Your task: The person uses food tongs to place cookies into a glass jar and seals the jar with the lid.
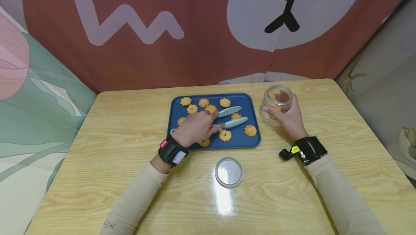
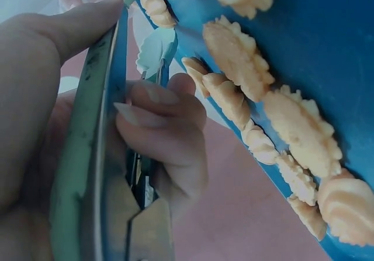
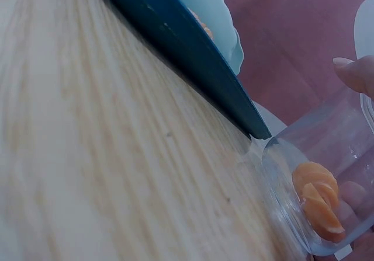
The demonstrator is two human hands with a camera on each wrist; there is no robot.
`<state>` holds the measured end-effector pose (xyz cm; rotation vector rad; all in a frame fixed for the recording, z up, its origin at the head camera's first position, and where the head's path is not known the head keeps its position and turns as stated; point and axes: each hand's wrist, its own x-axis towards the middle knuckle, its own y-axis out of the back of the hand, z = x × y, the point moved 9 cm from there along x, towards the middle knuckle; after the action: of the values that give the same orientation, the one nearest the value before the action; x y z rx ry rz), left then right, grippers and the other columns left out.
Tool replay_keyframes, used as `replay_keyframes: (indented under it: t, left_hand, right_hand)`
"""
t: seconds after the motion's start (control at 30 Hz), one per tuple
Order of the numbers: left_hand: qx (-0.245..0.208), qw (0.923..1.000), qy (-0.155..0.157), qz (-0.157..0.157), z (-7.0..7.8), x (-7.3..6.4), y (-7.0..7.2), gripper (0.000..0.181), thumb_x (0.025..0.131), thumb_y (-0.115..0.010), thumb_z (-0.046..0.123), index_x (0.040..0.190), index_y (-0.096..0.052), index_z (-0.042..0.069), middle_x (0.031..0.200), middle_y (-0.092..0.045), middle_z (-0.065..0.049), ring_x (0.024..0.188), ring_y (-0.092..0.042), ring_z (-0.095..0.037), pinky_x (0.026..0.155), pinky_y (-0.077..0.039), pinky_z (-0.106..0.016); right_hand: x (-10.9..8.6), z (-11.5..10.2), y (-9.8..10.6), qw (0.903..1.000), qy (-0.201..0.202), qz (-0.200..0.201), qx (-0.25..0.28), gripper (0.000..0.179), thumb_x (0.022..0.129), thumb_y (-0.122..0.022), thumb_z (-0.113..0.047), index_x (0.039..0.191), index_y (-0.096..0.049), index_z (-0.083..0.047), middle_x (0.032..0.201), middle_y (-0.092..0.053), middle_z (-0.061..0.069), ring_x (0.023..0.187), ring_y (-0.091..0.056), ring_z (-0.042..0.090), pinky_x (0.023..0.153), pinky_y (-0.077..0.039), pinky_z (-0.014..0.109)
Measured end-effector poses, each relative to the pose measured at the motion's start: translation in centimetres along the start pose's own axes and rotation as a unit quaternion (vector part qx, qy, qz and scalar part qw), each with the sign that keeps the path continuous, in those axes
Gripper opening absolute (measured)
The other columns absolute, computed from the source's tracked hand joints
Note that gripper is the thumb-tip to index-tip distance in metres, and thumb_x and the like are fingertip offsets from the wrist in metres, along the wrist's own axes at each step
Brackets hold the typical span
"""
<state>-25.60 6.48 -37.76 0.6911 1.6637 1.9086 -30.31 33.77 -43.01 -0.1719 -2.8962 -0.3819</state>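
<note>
My left hand (image 1: 197, 126) grips a pair of tongs (image 1: 236, 122) with pale blue tips, held over a blue tray (image 1: 238, 142) of cookies. The tips are spread apart, around and above a cookie (image 1: 236, 116) on the tray's right side; whether they touch it I cannot tell. In the left wrist view, fingers and thumb close round the tongs' metal arms (image 2: 111, 197). Right of the tray, my right hand (image 1: 292, 117) holds a clear jar (image 1: 268, 115), lidless and tilted slightly. Inside it, the right wrist view shows cookies (image 3: 318, 199) at the bottom.
A round clear lid (image 1: 229, 172) lies on the wooden table (image 1: 260, 199) in front of the tray. Several cookies are scattered over the tray, among them a swirled one (image 1: 250, 130) near its right edge. A reddish-brown patterned cloth (image 1: 204, 61) hangs behind the table.
</note>
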Motion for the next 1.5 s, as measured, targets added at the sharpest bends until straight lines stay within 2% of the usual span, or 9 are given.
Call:
replay_keyframes:
  t: [0.17,0.43,0.6,1.17,1.33,1.5]
  left_hand:
    - [0.005,1.0,-0.001,0.005,0.0,-0.1,0.1,0.045,0.09,-0.06,0.046,0.115,-0.058,0.008,0.058,-0.043,0.001,0.043,-0.043,-0.01,0.037,-0.03,-0.022]
    - [0.022,0.9997,-0.003,0.014,0.0,-0.1,0.4,0.05,0.09,-0.058,0.049,0.12,-0.057,0.009,0.061,-0.046,0.001,0.046,-0.044,-0.009,0.037,-0.03,-0.021]
    - [0.024,0.9996,-0.004,0.017,0.0,0.0,0.4,0.05,0.09,-0.057,0.049,0.12,-0.056,0.009,0.061,-0.047,0.001,0.046,-0.044,-0.009,0.037,-0.031,-0.021]
    - [0.022,0.9994,-0.001,0.028,0.0,0.0,0.9,0.058,0.091,-0.056,0.049,0.132,-0.051,0.009,0.064,-0.049,0.001,0.046,-0.044,-0.008,0.038,-0.033,-0.022]
    - [0.025,0.9987,-0.006,0.043,0.1,0.0,1.3,0.057,0.092,-0.055,0.049,0.133,-0.05,0.009,0.067,-0.049,0.0,0.048,-0.045,-0.009,0.039,-0.035,-0.023]
    - [0.021,0.9978,-0.012,0.062,0.3,0.0,1.8,0.055,0.092,-0.055,0.047,0.132,-0.049,0.009,0.072,-0.051,-0.001,0.051,-0.046,-0.009,0.041,-0.039,-0.025]
  right_hand:
    - [-0.1,-0.2,0.0,1.0,0.0,0.0,-0.001,0.081,0.076,-0.08,-0.023,0.14,-0.03,-0.019,0.134,-0.044,0.012,0.122,-0.04,0.021,0.099,-0.025,0.052]
    - [-1.3,-3.2,-0.5,1.0,-0.003,-0.007,0.006,0.077,0.078,-0.078,-0.02,0.139,-0.031,-0.015,0.134,-0.041,0.021,0.123,-0.038,0.029,0.099,-0.025,0.052]
    - [-1.4,-3.3,-0.5,1.0,-0.003,-0.006,0.004,0.075,0.079,-0.077,-0.02,0.138,-0.032,-0.018,0.134,-0.041,0.021,0.122,-0.038,0.029,0.099,-0.025,0.052]
    - [-1.3,-3.4,-0.5,0.9999,-0.007,-0.006,-0.007,0.077,0.079,-0.077,-0.021,0.139,-0.03,-0.016,0.134,-0.041,0.02,0.123,-0.037,0.029,0.1,-0.025,0.052]
    - [-1.2,-3.5,-0.6,0.9999,-0.005,-0.006,-0.009,0.079,0.079,-0.077,-0.021,0.14,-0.029,-0.012,0.134,-0.041,0.02,0.122,-0.037,0.03,0.099,-0.025,0.053]
    - [-1.1,-3.5,-0.6,0.9999,-0.003,-0.005,-0.01,0.077,0.079,-0.077,-0.021,0.139,-0.031,-0.015,0.134,-0.042,0.02,0.122,-0.037,0.03,0.099,-0.026,0.051]
